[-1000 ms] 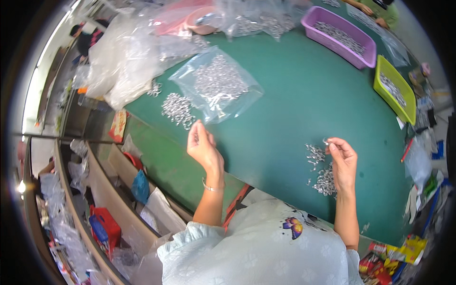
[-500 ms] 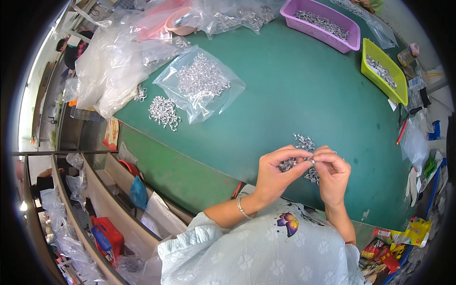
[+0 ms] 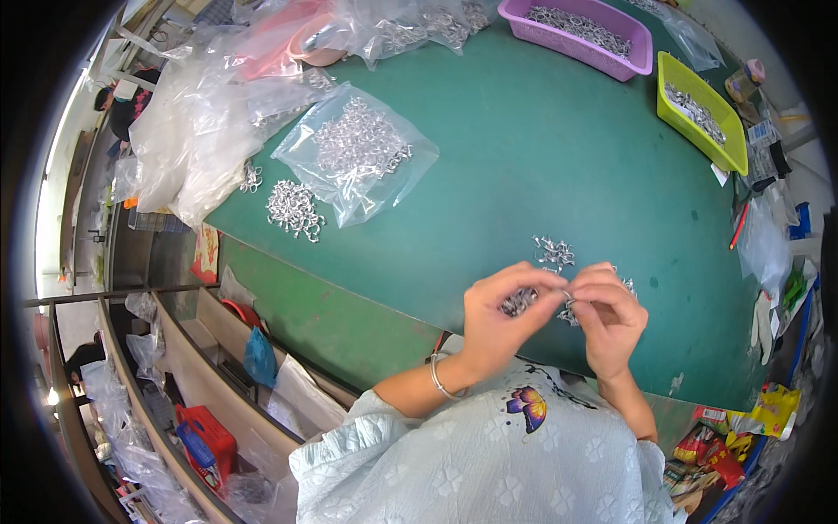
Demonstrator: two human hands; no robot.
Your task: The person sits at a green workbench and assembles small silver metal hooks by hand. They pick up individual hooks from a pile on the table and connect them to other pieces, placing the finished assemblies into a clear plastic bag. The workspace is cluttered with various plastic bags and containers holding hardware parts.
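My left hand (image 3: 499,319) and my right hand (image 3: 614,325) meet fingertip to fingertip above the near part of the table. Between their pinched thumbs and fingers is a small silver metal ring (image 3: 568,298), partly covered by the fingers. More shiny metal pieces (image 3: 518,301) show in the gap between my left thumb and fingers; whether they lie in the palm or on the table behind, I cannot tell. Just beyond the hands lies a loose pile of similar small curved pieces (image 3: 553,251), and others peek out beside my right fingers.
The green table (image 3: 489,166) carries a clear plastic bag (image 3: 393,188) topped with silver pieces and a smaller heap (image 3: 294,210) beside it. A purple basket (image 3: 580,57) and a lime-green basket (image 3: 698,144) hold more. Plastic bags (image 3: 192,122) cover the far left; shelving (image 3: 236,375) stands left.
The view has shifted slightly, so the table things sit a little differently in the picture. Both hands keep pinching at the small ring, with fingers slightly moved.
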